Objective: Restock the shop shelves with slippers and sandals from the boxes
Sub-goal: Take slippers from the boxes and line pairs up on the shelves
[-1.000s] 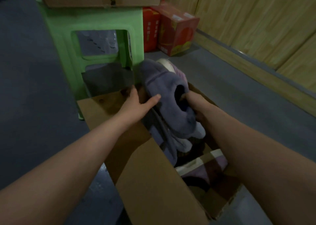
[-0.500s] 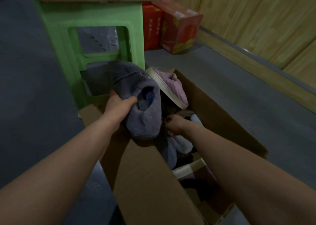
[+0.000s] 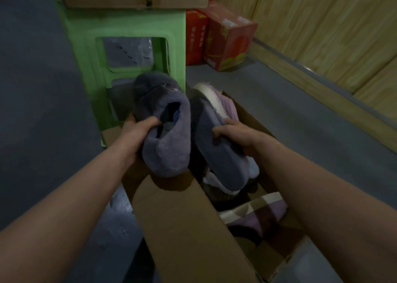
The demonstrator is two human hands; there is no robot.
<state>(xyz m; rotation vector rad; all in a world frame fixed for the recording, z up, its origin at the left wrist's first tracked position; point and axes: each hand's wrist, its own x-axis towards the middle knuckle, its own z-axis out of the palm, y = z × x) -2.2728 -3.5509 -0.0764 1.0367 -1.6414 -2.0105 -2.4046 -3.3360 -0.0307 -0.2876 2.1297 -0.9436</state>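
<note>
Two fuzzy slippers are up over the open cardboard box (image 3: 184,229): the left hand (image 3: 137,132) has its grip clamped on one grey slipper (image 3: 165,130), the right hand (image 3: 234,132) on the second slipper (image 3: 217,153). One pink slipper (image 3: 225,104) sits behind; two red boxes (image 3: 225,37) by the wall.

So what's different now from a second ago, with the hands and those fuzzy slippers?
The right hand, which half a second ago was reaching down into the cardboard box, has taken hold of a second grey slipper and lifted it beside the first grey slipper. The left hand keeps its grip on that first one. The box, the green stool and the red cartons look unmoved.
</note>
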